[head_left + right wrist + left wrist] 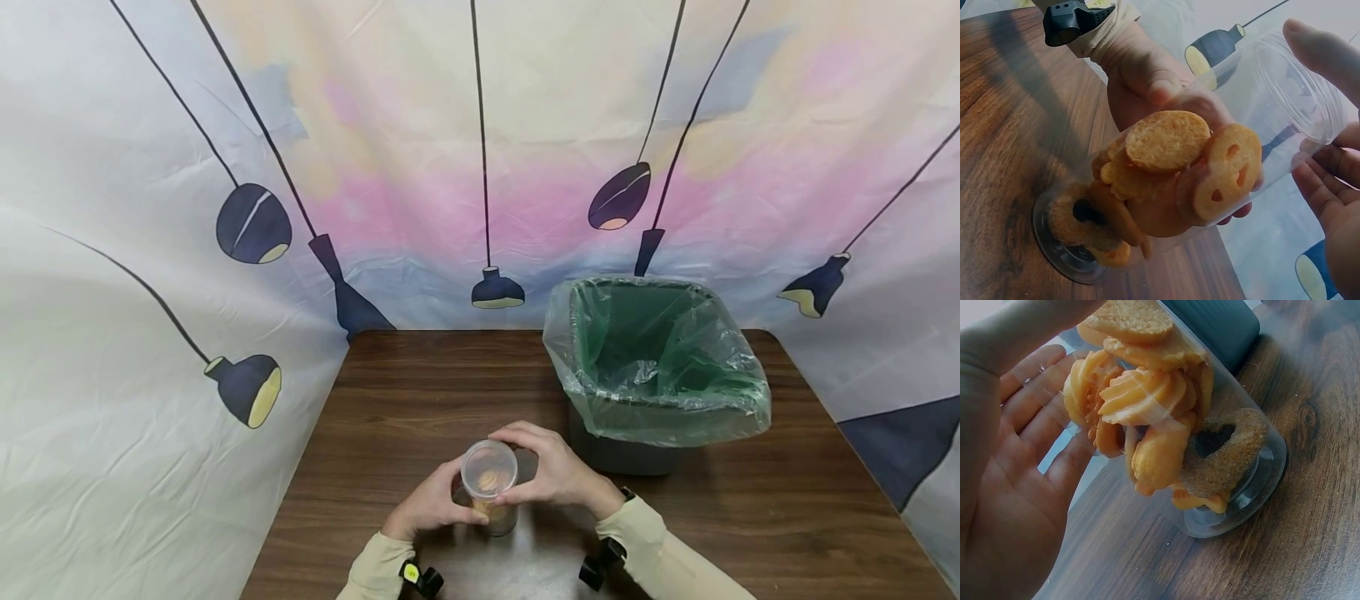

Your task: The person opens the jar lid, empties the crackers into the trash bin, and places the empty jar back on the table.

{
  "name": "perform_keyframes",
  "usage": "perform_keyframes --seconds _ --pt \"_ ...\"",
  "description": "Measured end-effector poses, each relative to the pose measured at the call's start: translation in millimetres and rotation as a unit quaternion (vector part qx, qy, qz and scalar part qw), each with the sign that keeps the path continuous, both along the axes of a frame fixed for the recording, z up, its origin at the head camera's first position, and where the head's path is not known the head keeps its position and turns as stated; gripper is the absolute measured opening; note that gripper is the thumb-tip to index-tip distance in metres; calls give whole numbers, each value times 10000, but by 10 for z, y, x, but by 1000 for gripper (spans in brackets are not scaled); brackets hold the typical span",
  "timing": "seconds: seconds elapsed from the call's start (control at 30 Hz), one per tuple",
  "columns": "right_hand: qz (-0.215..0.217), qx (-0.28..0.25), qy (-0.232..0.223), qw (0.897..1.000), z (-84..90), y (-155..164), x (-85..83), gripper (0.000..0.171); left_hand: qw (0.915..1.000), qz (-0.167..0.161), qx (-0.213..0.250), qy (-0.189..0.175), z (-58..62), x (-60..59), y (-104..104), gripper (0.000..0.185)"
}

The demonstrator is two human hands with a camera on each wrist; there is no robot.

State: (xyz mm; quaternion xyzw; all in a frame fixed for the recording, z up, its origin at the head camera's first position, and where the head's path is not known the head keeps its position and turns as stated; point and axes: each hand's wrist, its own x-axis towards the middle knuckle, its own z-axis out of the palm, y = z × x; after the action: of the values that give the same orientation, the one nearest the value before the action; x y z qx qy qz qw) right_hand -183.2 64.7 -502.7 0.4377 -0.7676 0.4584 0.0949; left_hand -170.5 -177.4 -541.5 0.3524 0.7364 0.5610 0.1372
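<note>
A clear plastic jar [1160, 181] of cookies stands on the table between my two hands. Its round translucent lid [489, 468] is on top. Through the wall I see piled cookies [1147, 400], some oval, some ridged, and a sugar-coated one [1222, 456] with a dark centre near the base. My left hand [435, 502] grips the jar's body, thumb on the near side and fingers behind. At the lid's rim is my right hand [551, 468], with its thumb and fingers curled around opposite sides.
Behind and right of the jar stands a dark grey bin [626, 450], lined with a green translucent bag [675, 421] folded over its rim. The brown wooden table [420, 383] ends at a hanging cloth [420, 167] printed with lamps.
</note>
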Motion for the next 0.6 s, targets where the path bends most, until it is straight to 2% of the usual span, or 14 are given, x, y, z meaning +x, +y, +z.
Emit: perform_keyframes --seconds 0.1,0.33,0.4,0.6 --pt "63 78 -99 9999 -17 19 -25 73 10000 16 22 3 -30 -8 -1 74" --pt "165 190 -171 9995 25 37 -39 71 9999 94 -105 88 -219 -63 -14 77" --pt "161 211 -198 9995 36 38 -41 71 9999 90 -105 84 -205 -55 -13 77" --pt "164 259 -319 9990 40 46 -64 69 10000 43 13 -18 -30 -4 1 74"
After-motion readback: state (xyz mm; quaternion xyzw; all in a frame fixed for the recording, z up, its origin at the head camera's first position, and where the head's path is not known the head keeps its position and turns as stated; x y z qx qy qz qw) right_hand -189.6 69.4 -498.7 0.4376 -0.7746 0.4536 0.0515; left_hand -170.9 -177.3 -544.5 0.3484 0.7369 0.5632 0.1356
